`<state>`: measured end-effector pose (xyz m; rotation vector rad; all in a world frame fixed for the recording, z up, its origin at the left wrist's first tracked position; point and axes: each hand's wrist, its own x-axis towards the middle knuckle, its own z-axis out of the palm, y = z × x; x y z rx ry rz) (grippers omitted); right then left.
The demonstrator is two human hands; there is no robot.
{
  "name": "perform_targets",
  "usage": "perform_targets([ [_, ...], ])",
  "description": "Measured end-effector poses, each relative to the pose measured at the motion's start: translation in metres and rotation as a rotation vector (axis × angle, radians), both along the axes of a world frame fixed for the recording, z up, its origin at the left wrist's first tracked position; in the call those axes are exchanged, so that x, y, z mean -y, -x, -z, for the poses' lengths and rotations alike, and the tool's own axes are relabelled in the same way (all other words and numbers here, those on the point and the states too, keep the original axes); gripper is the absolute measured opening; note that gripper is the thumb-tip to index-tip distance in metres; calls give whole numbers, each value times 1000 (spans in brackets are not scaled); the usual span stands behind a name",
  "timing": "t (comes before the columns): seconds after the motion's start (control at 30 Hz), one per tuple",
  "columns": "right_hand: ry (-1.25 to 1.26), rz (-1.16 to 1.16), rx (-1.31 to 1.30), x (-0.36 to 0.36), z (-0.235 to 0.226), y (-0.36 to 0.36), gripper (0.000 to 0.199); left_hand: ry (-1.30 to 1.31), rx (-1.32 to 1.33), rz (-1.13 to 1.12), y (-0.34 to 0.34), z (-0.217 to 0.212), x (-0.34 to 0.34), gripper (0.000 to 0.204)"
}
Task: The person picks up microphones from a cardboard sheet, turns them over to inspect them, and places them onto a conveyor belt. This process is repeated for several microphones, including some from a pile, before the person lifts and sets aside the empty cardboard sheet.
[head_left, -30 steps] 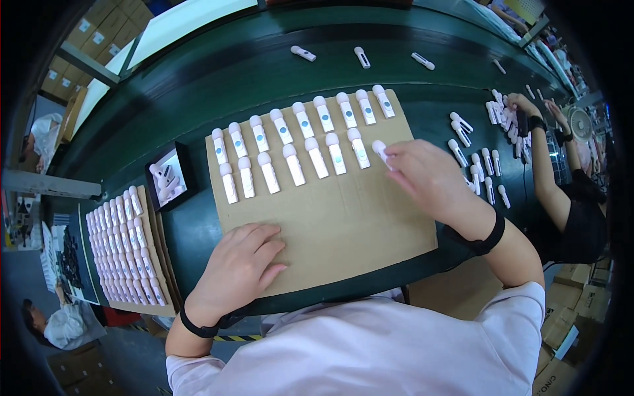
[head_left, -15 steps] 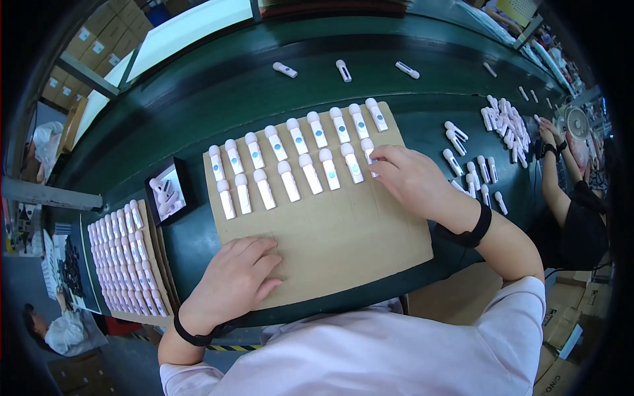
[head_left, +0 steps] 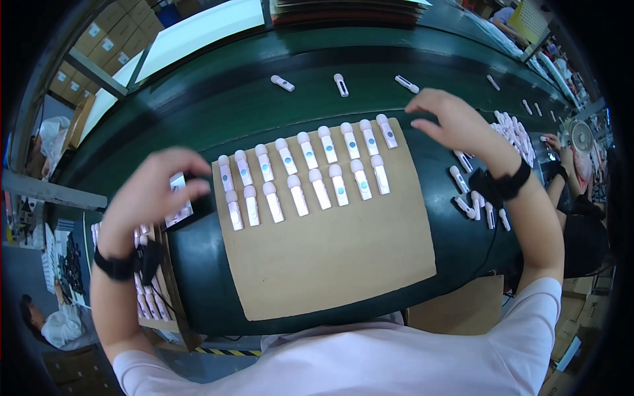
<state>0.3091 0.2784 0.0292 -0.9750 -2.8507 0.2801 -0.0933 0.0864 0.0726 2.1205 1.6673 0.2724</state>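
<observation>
A flat cardboard sheet lies before me with two rows of small pale pink-and-white round-headed devices across its far half; some bear a blue disc. My left hand, a little blurred, hovers at the sheet's left over a black box, hiding most of it. Its thumb and fingers are apart, with nothing seen between them. My right hand reaches past the sheet's far right corner, thumb and fingers apart and holding nothing. Nearest its fingertips lies a loose device on the green belt.
More loose devices lie along the green belt. A heap of them sits at the right, with several scattered closer. Another filled cardboard sheet stands at left behind my forearm. A co-worker's hands are at far right.
My right hand has left the last device of the nearer row and moved away to the far right. My left hand has lifted off the cardboard and swung left over the black box.
</observation>
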Motion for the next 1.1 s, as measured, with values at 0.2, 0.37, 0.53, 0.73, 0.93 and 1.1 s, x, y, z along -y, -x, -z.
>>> perform_targets([
  [0.2,-201,-84,157,-72,20,56,28,-143,-521,-116,52,12,-105,18],
  [0.37,-156,-101,366,-102,31,101,41,-246,-600,17,50,47,-176,24],
  [0.53,-33,-272,378,-119,56,145,42,-244,-457,154,43,93,-215,38],
  [0.73,103,-217,371,-122,60,152,25,-217,-362,264,19,107,-228,41],
  [0.93,190,-201,415,-120,51,154,21,-176,-545,215,25,106,-230,25],
  [1.1,129,-156,362,-118,49,142,19,-131,-457,-97,24,72,-198,19],
])
